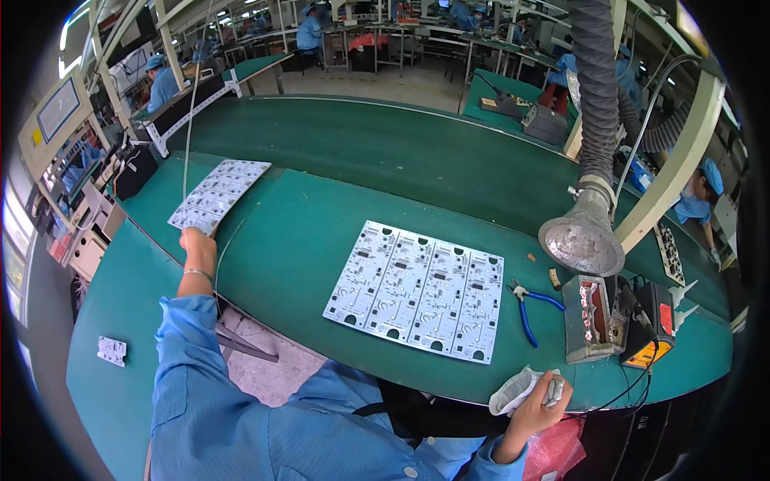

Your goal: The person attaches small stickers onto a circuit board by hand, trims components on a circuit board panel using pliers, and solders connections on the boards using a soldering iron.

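My left hand (198,240), arm stretched out, is closed on the near end of a white circuit board panel (223,188) at the far left of the bench. A second, larger circuit board panel (417,290) lies flat in the middle, apart from both hands. At the bench's front edge my right hand (542,409) is closed around a crumpled white cloth (513,390); its exact kind is hard to make out. Below that hand is pink bubble wrap (555,449). Blue-handled cutters (529,311) lie open to the right of the larger panel.
A metal fume extraction hood (583,232) hangs over the right side. Under it stand a metal box (592,321) and a soldering station (650,321) with cables. A small board piece (112,351) lies on the left table. Several people in blue work farther off.
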{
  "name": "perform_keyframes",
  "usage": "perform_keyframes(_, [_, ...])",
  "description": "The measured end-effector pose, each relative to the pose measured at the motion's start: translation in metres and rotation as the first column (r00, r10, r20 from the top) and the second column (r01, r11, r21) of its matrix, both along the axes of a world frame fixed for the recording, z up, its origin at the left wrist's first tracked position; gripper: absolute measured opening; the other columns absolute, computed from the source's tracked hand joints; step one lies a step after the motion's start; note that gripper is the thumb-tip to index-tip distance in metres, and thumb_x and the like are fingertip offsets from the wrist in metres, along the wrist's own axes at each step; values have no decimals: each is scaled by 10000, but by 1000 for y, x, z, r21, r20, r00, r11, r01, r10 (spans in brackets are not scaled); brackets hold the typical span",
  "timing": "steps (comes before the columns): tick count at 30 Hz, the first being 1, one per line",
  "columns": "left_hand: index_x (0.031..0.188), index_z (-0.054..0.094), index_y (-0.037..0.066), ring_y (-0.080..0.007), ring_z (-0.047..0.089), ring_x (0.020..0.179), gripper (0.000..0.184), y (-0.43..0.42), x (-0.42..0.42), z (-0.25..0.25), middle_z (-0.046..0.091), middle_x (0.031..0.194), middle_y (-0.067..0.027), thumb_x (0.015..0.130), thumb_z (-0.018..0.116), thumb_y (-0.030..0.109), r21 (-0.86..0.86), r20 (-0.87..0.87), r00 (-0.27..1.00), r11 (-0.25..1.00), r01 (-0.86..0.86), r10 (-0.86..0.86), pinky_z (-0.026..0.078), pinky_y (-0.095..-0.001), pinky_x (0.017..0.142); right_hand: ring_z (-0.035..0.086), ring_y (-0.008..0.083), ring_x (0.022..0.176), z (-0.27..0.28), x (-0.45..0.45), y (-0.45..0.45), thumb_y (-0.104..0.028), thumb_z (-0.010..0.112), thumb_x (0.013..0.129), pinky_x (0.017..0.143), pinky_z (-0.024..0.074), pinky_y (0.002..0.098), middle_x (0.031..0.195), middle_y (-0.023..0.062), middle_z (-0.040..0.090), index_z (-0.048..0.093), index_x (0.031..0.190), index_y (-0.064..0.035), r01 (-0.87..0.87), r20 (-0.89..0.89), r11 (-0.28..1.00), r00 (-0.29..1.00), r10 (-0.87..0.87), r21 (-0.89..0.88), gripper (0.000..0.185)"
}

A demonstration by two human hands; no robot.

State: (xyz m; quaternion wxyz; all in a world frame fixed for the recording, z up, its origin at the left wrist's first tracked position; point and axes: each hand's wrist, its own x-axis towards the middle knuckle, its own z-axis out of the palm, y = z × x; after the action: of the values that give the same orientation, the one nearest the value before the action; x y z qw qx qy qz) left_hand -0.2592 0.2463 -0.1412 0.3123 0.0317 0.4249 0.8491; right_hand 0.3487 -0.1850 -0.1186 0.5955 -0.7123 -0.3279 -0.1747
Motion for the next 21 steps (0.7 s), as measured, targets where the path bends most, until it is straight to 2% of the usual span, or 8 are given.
perform_keyframes(6, [1253, 590, -2, -353, 676, 1037, 377, 23, -114, -20, 687, 1169, -143, 992, 600, 269, -339, -296, 947, 941, 21, -128, 565, -536, 836, 584, 177, 696, 13, -2, -3, 6, 701, 897, 654, 493, 318, 798, 94, 635, 623, 924, 5, 37, -80, 999, 996, -40, -32, 83])
perform_keyframes(8, [1248, 592, -16, -328, 674, 1024, 396, 15, -150, -18, 701, 1125, -132, 980, 629, 273, -722, -666, 617, 570, -391, -420, 551, -491, 844, 563, 131, 707, 22, -2, -5, -7, 687, 915, 655, 474, 288, 805, 63, 635, 626, 933, 0, -3, -170, 1000, 986, 7, 22, 64])
perform_keyframes(10, [1243, 593, -30, -303, 672, 1011, 418, 8, -158, -10, 715, 1082, -120, 969, 658, 278, -490, -789, 161, 448, -748, -594, 536, -447, 852, 543, 100, 722, 29, -4, -14, -22, 689, 924, 659, 454, 263, 817, 37, 632, 628, 937, -10, -26, -281, 997, 959, 44, 68, 63])
perform_keyframes(12, [1259, 613, -40, -271, 666, 995, 413, -50, -54, 38, 715, 1035, -131, 979, 658, 261, 100, -917, -387, 882, -460, -98, 522, -381, 878, 546, 95, 731, 36, -18, -22, -26, 701, 918, 666, 458, 268, 822, 33, 633, 632, 933, -15, -46, -311, 994, 948, 74, 98, 72])
perform_keyframes(14, [1270, 628, -30, -286, 666, 1012, 388, -126, 94, 102, 710, 1056, -167, 987, 642, 235, -216, -976, -24, 964, 153, -214, 504, -350, 915, 592, 116, 746, 37, -39, -25, -8, 723, 885, 693, 488, 279, 854, 53, 664, 649, 938, -15, -99, -287, 980, 947, 145, 171, 92])
perform_keyframes(16, [1137, 674, -38, -323, 667, 1039, 346, -227, 220, 140, 693, 1160, -185, 929, 712, 235, -309, -947, -243, 803, 510, -210, 501, -394, 939, 613, 129, 784, 46, -63, -25, -7, 726, 880, 715, 497, 280, 899, 67, 676, 661, 954, -9, -206, -208, 969, 950, 232, 140, 99])
perform_keyframes(18, [1267, 601, -25, -464, 494, 1313, 826, -264, 279, 133, 470, 1461, -275, 711, 880, 518, -419, -838, -509, 365, 831, 197, 393, -541, 1088, 615, 128, 798, 53, -89, -21, 2, 734, 872, 715, 499, 282, 928, 55, 678, 669, 985, -4, -393, -310, 887, 835, 455, 242, 131])
perform_keyframes(21, [1246, 622, 152, -514, 416, 1344, 588, -312, 365, 102, 381, 1492, -264, 750, 853, 368, -232, -896, -220, 16, 973, 386, 380, -609, 1085, 611, 129, 843, 53, -131, -17, -151, 623, 994, 737, 504, 285, 1075, 63, 649, 576, 1227, -27, -641, -449, 651, 481, 753, 406, 268])
